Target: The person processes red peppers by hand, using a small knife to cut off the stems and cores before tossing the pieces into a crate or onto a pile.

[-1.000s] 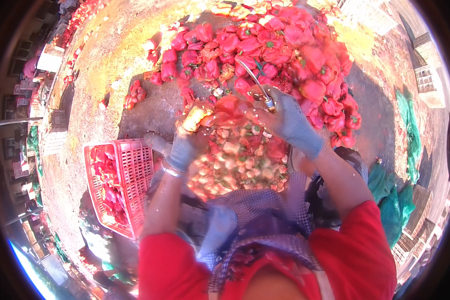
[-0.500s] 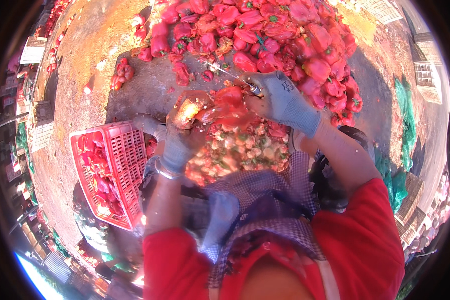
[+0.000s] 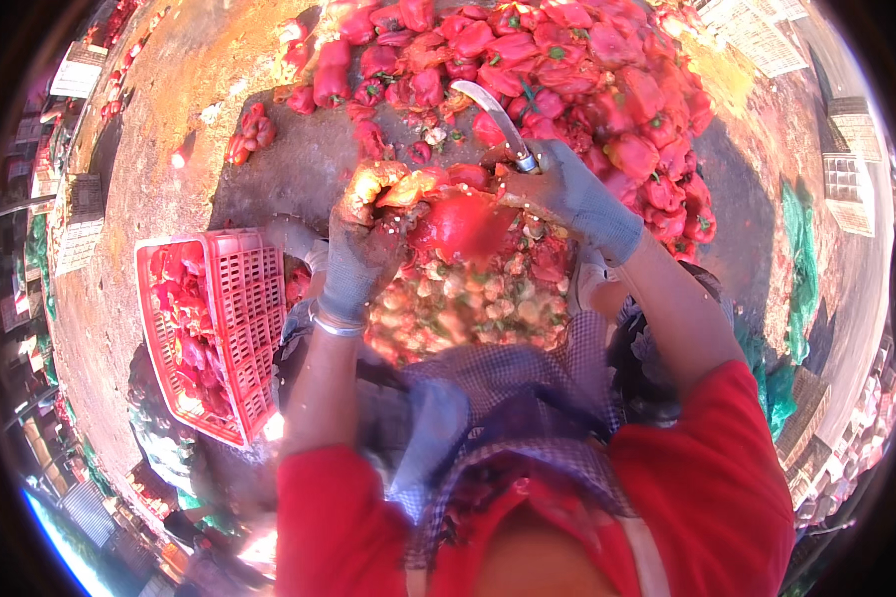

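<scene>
Both of my hands wear grey work gloves soiled at the fingers. My left hand (image 3: 361,239) grips the left side of a red bell pepper (image 3: 455,227), which looks cut open and is partly blurred. In my right hand (image 3: 567,194) is a curved knife (image 3: 492,111), its blade pointing up and to the left, away from the pepper. The right fingers touch or nearly touch the pepper's right edge; exactly how is hidden. Beneath the hands lies a heap of pepper cores (image 3: 458,310), pale and seedy with green stems.
Ahead and to the right spreads a large pile of red bell peppers (image 3: 632,99). A red plastic crate (image 3: 252,328) holding red pepper pieces stands on the left. A few peppers (image 3: 250,134) lie apart on the ground. Green netting (image 3: 798,269) is at the right.
The knife has swung from lying low toward the left to pointing more upward. The pepper between my hands shows more of its red surface. My right hand has shifted slightly right.
</scene>
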{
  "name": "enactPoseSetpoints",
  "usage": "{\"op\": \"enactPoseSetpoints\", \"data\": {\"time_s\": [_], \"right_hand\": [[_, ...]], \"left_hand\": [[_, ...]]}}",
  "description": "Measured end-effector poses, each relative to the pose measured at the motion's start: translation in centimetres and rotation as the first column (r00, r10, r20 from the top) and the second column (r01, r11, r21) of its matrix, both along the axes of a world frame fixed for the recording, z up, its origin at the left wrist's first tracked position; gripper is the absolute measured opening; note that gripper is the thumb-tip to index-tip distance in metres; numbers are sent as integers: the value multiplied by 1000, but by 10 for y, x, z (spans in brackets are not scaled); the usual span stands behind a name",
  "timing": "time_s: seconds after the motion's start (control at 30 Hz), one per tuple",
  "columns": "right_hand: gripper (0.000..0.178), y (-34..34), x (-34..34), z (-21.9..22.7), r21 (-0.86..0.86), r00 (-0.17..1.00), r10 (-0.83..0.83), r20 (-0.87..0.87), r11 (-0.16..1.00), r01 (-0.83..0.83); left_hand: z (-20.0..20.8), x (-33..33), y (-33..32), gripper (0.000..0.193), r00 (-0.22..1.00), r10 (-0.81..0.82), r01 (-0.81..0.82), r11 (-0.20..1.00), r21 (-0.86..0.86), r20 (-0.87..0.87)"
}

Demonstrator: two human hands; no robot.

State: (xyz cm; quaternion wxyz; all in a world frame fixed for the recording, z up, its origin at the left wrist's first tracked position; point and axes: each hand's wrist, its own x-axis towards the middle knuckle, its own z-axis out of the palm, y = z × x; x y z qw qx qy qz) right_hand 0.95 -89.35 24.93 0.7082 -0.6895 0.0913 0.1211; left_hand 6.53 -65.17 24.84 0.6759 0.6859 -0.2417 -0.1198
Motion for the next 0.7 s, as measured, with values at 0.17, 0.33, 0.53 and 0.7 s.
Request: {"op": "enactPoseSetpoints", "data": {"time_s": [0.17,0.33,0.53,0.7], "right_hand": [[40,-4,4,24,157,981,-148,-127,973,168],[44,-6,4,-7,334,986,-166,25,931,148],[63,10,10,7,487,993,-43,-111,868,92],[60,15,7,3,547,980,97,-176,837,16]], "left_hand": [[-1,14,5,34,992,80,-90,991,-102,-99],[18,29,-9,27,979,96,-145,948,-282,-181],[36,33,-20,37,950,-3,-164,847,-505,-314],[30,41,-21,52,904,-72,-247,718,-651,-422]]}}
